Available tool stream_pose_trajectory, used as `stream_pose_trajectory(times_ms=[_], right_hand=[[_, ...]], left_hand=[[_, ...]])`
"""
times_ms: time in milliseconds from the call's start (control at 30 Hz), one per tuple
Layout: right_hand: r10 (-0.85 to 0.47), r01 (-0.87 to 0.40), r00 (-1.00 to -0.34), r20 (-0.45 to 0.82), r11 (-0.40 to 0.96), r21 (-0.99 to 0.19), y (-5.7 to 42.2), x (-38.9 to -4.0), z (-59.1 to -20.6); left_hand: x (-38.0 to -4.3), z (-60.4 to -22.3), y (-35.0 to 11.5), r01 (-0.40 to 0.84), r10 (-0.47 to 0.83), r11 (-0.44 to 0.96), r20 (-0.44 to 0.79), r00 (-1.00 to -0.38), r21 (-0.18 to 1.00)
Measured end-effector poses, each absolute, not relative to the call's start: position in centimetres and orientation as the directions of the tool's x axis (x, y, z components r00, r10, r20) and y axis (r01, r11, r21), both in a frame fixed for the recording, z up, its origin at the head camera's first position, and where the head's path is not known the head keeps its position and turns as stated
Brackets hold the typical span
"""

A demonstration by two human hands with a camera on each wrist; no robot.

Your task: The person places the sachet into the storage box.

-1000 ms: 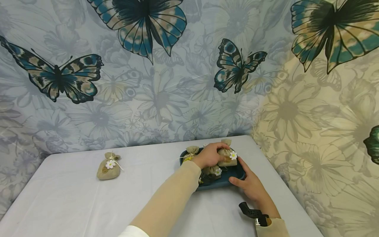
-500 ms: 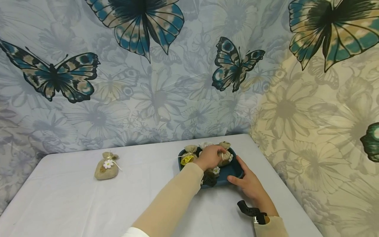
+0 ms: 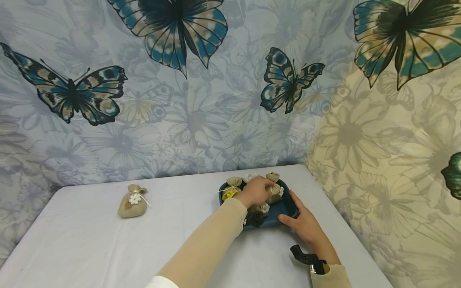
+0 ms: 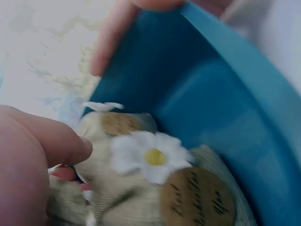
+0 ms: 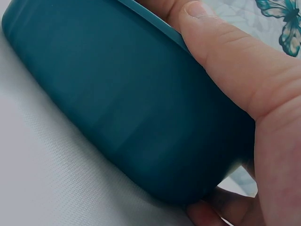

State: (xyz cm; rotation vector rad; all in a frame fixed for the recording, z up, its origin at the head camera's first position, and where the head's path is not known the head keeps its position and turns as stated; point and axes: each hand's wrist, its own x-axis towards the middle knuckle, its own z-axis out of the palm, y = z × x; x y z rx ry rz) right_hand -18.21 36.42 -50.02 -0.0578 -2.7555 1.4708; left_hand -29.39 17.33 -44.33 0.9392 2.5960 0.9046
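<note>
Several small burlap gift pouches with white flowers lie in a blue plastic tray (image 3: 248,227) at the right of the table. My left hand (image 3: 255,191) reaches inside it, thumb and fingers pinching the neck of a pouch (image 3: 275,193) at the tray's right end. The left wrist view shows a white flower (image 4: 151,157) and round brown label (image 4: 197,200) close by the left hand's thumb (image 4: 70,148). My right hand (image 3: 306,224) holds the tray's right corner, its thumb (image 5: 221,52) over the rim and fingers round the outer wall.
Another flower-trimmed pouch (image 3: 132,205) stands alone at the left of the white-covered table (image 3: 90,248). A yellow-trimmed pouch (image 3: 230,193) is at the tray's left end. Butterfly-patterned fabric (image 3: 201,136) hangs behind the table. A black strap (image 3: 307,258) is on the right wrist.
Over the second, the pouch in my left hand has gone down into the tray's right end and turned, its flower now at the right side. My right hand keeps its hold.
</note>
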Motion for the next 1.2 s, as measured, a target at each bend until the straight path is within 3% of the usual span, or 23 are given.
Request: stream_pose_trajectory(times_ms=[267,533,833,1067,1200], right_hand=[[0.055,0.045,-0.998,-0.017,0.558,-0.829,36.5,-18.3,-50.5],[0.05,0.049,-0.998,-0.026,0.545,-0.837,36.3,-18.4,-50.3],[0.053,0.076,-0.997,-0.056,0.548,-0.833,36.3,-18.2,-49.7],[0.046,0.072,-0.997,-0.057,0.543,-0.837,36.3,-18.2,-49.6],[0.04,0.067,-0.998,-0.055,0.534,-0.843,36.2,-18.2,-49.7]], left_hand=[[-28.5,-43.0,16.0,0.383,0.584,0.493,0.03,-0.811,0.781],[-26.7,-41.4,13.6,0.159,0.421,0.284,0.026,-0.907,0.946],[-25.4,-40.0,9.7,0.19,0.407,0.304,0.053,-0.912,0.934],[-25.5,-40.1,4.7,0.408,0.558,0.369,0.152,-0.816,0.835],[-25.5,-40.2,0.9,0.444,0.545,0.406,0.179,-0.819,0.799]])
